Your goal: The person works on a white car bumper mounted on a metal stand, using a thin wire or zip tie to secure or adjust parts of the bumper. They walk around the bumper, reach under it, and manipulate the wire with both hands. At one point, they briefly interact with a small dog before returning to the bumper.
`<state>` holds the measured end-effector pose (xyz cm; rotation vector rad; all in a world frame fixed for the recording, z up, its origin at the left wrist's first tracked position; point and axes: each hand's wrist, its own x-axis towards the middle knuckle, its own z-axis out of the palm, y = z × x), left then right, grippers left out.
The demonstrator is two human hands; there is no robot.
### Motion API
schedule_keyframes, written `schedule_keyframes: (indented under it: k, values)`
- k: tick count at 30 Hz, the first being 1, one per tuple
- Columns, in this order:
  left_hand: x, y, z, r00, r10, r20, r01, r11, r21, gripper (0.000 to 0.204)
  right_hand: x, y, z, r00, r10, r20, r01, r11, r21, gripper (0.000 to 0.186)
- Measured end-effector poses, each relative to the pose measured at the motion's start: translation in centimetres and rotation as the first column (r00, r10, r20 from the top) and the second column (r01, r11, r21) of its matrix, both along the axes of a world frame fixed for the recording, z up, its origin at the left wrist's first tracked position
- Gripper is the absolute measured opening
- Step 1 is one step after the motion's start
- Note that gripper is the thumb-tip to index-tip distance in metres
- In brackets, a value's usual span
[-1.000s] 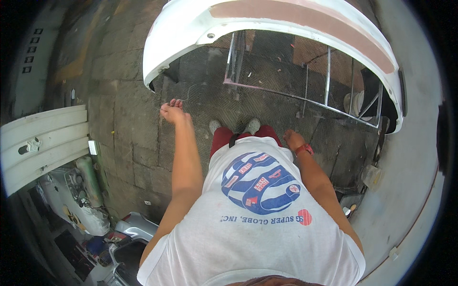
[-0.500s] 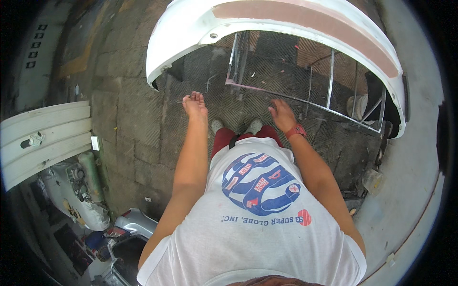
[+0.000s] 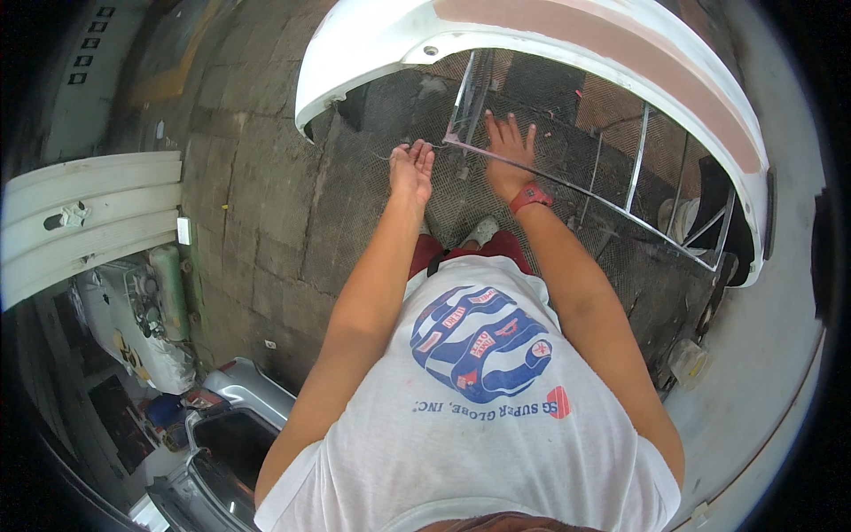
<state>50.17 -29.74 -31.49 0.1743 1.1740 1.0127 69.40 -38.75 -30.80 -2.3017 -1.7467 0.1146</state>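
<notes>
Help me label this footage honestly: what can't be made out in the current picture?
All in the head view:
Strand: too thin to tell wire from string; the left hand hides its middle.
Right hand: overlaps the frame, so contact is unclear.
Bumper: its top is cut off by the upper edge.
Car: partly hidden behind the left arm.

Open floor [image 3: 257,204] at left, metal frame [image 3: 626,212] at right, white bumper [image 3: 532,31] blocking ahead
</notes>
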Motion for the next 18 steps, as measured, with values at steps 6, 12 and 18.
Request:
schedule_keyframes:
  k: [6,12,18]
  values:
    - [0.3,0.2,1.1,0.993,-0.037,0.116,0.036,0.999,0.011,0.036,2.4,-0.2,-0.8,0.963,-0.053,-0.264,0.023,0.993,-0.118,0.026]
    - [1.4,1.0,2.5,0.916,-0.389,0.093,0.372,0.914,0.162,0.047,2.7,-2.0,-0.7,0.871,-0.226,-0.436,0.196,0.974,-0.113,0.023]
    - [2.0,1.1,5.1,0.793,-0.587,-0.162,0.608,0.773,0.178,0.052,2.9,-7.0,-3.5,0.707,-0.167,-0.687,0.260,0.965,0.032,0.026]
